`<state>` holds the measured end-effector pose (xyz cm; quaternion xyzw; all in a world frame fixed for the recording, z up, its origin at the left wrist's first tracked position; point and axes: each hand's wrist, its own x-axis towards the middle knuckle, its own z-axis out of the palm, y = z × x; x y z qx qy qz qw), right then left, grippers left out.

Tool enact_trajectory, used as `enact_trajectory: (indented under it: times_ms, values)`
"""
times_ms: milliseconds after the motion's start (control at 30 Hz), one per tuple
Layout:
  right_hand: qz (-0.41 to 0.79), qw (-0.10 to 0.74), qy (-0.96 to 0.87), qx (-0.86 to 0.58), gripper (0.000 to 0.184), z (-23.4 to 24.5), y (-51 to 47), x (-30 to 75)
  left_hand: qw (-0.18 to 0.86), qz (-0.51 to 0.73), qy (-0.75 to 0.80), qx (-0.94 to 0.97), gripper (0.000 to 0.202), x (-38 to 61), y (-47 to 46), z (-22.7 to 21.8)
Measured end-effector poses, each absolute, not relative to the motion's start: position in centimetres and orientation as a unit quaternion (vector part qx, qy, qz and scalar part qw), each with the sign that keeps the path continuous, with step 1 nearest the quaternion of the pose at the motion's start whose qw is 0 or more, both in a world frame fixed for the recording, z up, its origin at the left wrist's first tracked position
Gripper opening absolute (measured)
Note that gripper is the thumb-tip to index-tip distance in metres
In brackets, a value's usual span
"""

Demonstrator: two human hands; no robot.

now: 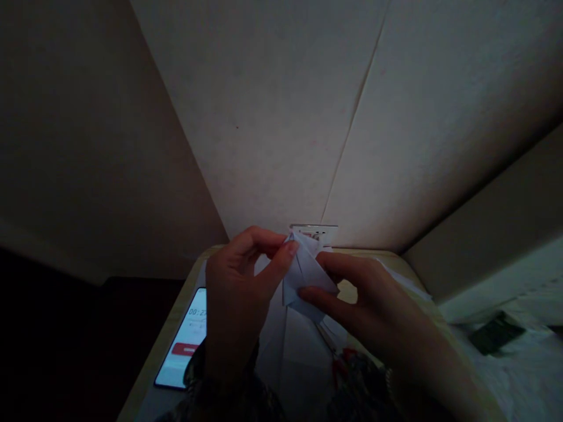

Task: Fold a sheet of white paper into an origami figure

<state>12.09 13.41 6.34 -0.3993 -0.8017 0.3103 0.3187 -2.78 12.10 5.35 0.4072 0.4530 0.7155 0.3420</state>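
A small piece of folded white paper [305, 278] is held up between my two hands above the table. My left hand [246, 275] pinches its top corner between thumb and fingertips. On the paper's right side, my right hand [360, 287] grips it with the thumb on the near face and the fingers behind. Crease lines run down the paper from the pinched corner. Below it lie larger white sheets [281, 346], partly hidden by my wrists. A pair of scissors with red handles [338, 363] rests on the sheets beneath my right hand.
A phone [185, 346] with a lit timer screen lies at the left of the wooden table [152, 351]. A wall socket [321, 233] sits behind the table's far edge, on the pale wall [281, 117]. White cloth or bedding [528, 363] with a dark green item [497, 333] is at right.
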Motion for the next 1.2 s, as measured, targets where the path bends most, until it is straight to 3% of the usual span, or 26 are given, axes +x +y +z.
enact_trajectory:
  times_ms: [167, 267, 467, 700, 933, 1200]
  values:
    - [0.300, 0.345, -0.792, -0.405, 0.012, 6.60, 13.49, 12.06, 0.386, 0.680, 0.464, 0.417, 0.012, -2.90, 12.09, 5.68]
    - [0.301, 0.337, -0.791, -0.413, 0.017, 6.67, 13.45, 12.09, 0.419, 0.648, 0.463, 0.435, 0.012, -3.17, 12.07, 5.70]
    - [0.323, 0.341, -0.784, -0.405, 0.015, 6.68, 13.55, 12.02, 0.387, 0.676, 0.454, 0.433, 0.017, -3.23, 12.04, 5.47]
    - [0.327, 0.314, -0.785, -0.423, 0.015, 7.11, 13.73, 12.28, 0.458, 0.632, 0.439, 0.445, 0.016, -3.45, 12.16, 5.55]
    - [0.320, 0.320, -0.788, -0.418, 0.016, 6.83, 13.57, 12.30, 0.406, 0.632, 0.468, 0.465, 0.015, -3.58, 12.00, 5.19]
    - [0.327, 0.352, -0.772, -0.416, 0.031, 6.95, 13.62, 12.09, 0.379, 0.658, 0.472, 0.448, 0.014, -2.67, 11.65, 5.55]
